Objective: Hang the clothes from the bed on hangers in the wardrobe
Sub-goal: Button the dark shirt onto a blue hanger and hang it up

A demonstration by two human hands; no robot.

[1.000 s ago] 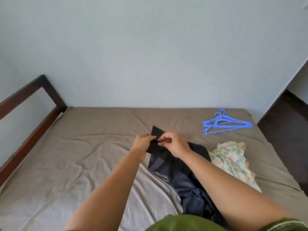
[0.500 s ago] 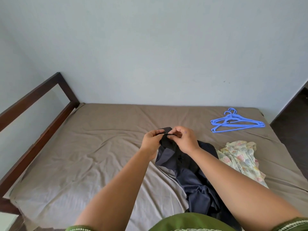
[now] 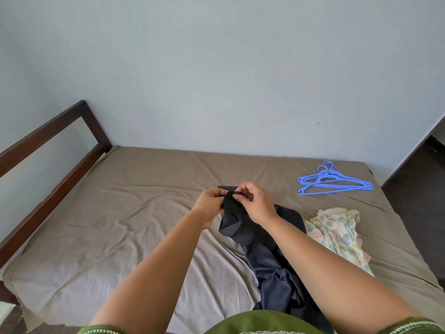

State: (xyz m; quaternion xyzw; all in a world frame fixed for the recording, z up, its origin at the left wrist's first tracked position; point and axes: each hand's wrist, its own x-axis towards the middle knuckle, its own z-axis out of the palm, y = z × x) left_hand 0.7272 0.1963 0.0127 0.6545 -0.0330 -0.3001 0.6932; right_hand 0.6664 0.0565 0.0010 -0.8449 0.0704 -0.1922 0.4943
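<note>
Both hands meet above the middle of the bed (image 3: 120, 213), pinching the top edge of a dark navy garment (image 3: 269, 251). The left hand (image 3: 210, 201) grips the fabric with curled fingers and thumb, and the right hand (image 3: 255, 201) pinches the same edge just beside it, fingertips bent onto the cloth. The garment's upper end is lifted off the brown sheet, while the rest trails down across the mattress toward the person's green top (image 3: 252, 321). A crumpled floral garment (image 3: 337, 230) lies on the sheet just right of the dark one. Several blue plastic hangers (image 3: 334, 180) rest stacked together near the far right corner of the bed, well apart from the hands. A dark wooden bed frame (image 3: 48, 169) runs along the left side.
</note>
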